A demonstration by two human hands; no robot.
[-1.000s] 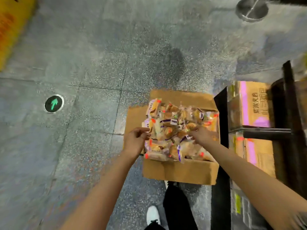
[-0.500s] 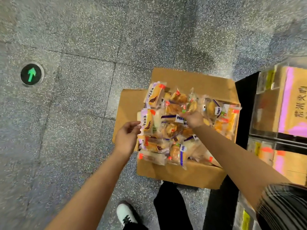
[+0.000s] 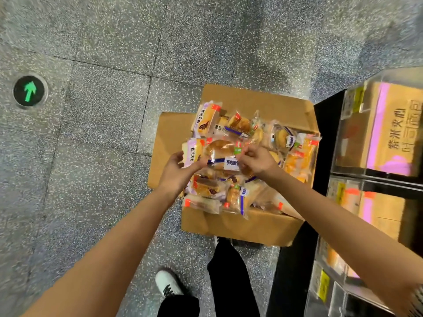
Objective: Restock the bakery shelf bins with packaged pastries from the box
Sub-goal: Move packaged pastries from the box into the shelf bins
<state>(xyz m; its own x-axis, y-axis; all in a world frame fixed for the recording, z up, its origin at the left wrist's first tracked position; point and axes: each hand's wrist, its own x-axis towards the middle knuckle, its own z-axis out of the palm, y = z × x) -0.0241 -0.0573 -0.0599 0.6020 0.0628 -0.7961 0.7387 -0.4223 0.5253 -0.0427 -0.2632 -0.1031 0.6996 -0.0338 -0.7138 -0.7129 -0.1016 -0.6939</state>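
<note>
So both hands are on the same clear-wrapped round bun packet with the blue stripe [image 3: 220, 154] sitting on top of the pile: the right hand [image 3: 256, 161] is pinching its right end with curled fingers, and the left hand [image 3: 177, 170] has its fingers curled round the left edge, thumb up by a purple-labelled sandwich bread packet [image 3: 192, 152]. My worry is the wrap. It's slick crinkly plastic, so a pinch at the seam could slip or tear if the bun gets yanked. Also the open brown cardboard box [image 3: 240, 225] on the grey speckled floor [image 3: 91, 133] is heaped past its rim, and packets at the near edge already hang over, so lifting one could drag neighbours out. The clear acrylic shelf bins [image 3: 377, 133] are just beside the box on the right, so the carry looks short.
</note>
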